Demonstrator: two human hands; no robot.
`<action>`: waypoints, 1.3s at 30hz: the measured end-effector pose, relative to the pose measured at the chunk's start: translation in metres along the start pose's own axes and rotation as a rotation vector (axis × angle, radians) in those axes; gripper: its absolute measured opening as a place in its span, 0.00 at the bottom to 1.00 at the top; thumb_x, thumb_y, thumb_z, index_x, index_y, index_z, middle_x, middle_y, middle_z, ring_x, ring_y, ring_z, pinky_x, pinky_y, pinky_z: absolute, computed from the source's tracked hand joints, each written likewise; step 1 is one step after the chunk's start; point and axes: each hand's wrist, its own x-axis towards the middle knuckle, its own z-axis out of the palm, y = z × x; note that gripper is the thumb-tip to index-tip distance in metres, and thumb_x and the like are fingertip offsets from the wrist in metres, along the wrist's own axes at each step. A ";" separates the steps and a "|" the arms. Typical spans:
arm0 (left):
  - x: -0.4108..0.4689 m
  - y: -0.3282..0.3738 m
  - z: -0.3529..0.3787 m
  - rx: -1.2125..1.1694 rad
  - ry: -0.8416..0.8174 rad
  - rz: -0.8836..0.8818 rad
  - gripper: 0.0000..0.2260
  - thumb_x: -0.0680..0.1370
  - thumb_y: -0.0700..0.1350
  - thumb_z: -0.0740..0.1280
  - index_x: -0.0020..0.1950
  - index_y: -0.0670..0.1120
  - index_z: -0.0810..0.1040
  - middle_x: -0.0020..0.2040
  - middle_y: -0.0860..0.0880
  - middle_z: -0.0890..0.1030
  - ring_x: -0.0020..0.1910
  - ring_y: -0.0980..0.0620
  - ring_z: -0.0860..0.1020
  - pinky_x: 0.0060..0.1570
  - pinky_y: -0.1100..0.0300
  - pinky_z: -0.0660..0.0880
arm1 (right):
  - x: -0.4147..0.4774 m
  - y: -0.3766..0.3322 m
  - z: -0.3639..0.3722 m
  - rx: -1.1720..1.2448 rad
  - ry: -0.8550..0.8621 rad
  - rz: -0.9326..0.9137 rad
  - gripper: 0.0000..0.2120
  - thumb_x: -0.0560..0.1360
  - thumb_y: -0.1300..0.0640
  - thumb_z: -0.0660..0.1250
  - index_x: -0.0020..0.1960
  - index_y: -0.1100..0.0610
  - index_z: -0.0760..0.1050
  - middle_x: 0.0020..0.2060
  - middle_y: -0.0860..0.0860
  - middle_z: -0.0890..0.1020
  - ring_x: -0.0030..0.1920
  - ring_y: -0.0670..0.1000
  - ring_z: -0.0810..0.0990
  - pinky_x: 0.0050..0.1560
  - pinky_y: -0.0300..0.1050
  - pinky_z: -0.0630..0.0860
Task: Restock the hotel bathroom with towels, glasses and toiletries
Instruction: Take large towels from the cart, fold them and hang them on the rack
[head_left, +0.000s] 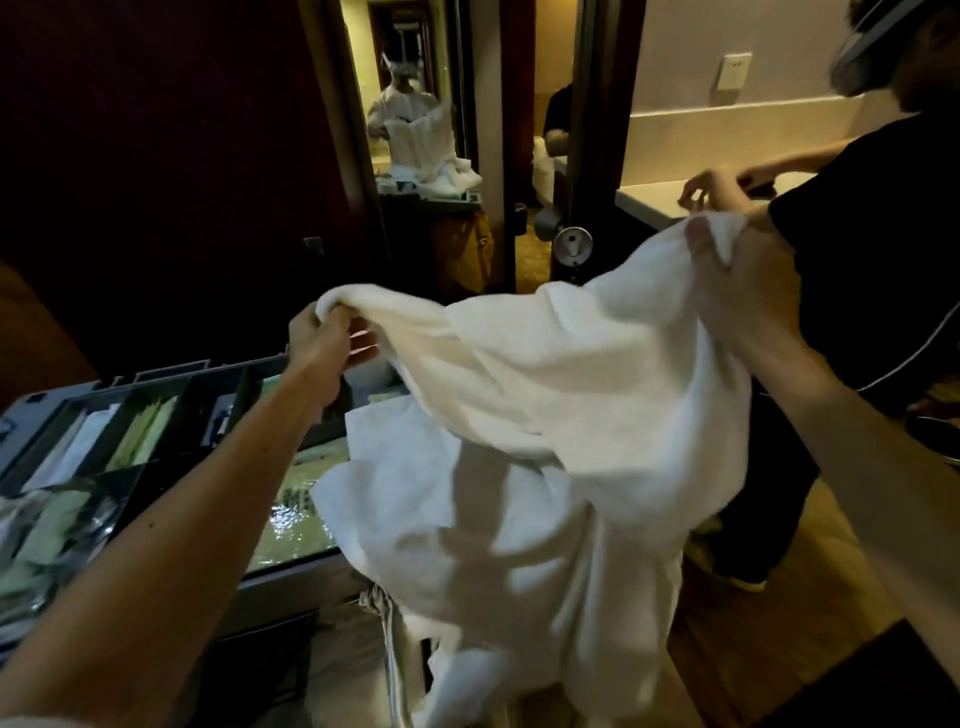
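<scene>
Limp white terry towel (rumpled folds)

Both my bare arms reach forward. My left hand pinches the left edge of the towel, curled tight; my right hand grips its right corner, raised higher.

Found towel at centre, strung between left hand and right hand, hanging before the right end of cart tray. Noted packets in tray compartments, left. Placed door handle behind towel, mirror farther back and leftward, second person at right.
</scene>
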 end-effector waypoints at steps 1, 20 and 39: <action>-0.001 0.001 0.002 -0.002 -0.015 -0.010 0.08 0.84 0.43 0.60 0.59 0.44 0.76 0.47 0.43 0.83 0.42 0.46 0.84 0.42 0.50 0.83 | 0.009 -0.003 -0.005 0.015 0.011 0.003 0.31 0.81 0.38 0.52 0.66 0.63 0.72 0.60 0.62 0.78 0.61 0.60 0.77 0.59 0.51 0.70; -0.130 -0.074 0.059 0.209 -0.401 -0.396 0.28 0.76 0.63 0.68 0.60 0.39 0.74 0.47 0.41 0.80 0.39 0.47 0.81 0.35 0.56 0.82 | -0.020 0.002 0.017 0.013 -0.244 -0.151 0.19 0.83 0.46 0.54 0.52 0.60 0.75 0.51 0.62 0.80 0.55 0.65 0.76 0.51 0.54 0.70; -0.140 0.047 0.143 0.026 -0.702 0.266 0.18 0.83 0.46 0.62 0.49 0.29 0.75 0.37 0.39 0.73 0.33 0.45 0.72 0.32 0.54 0.69 | -0.066 0.012 0.016 -0.352 -0.298 -0.426 0.44 0.68 0.21 0.48 0.65 0.52 0.76 0.69 0.55 0.74 0.76 0.62 0.57 0.71 0.67 0.52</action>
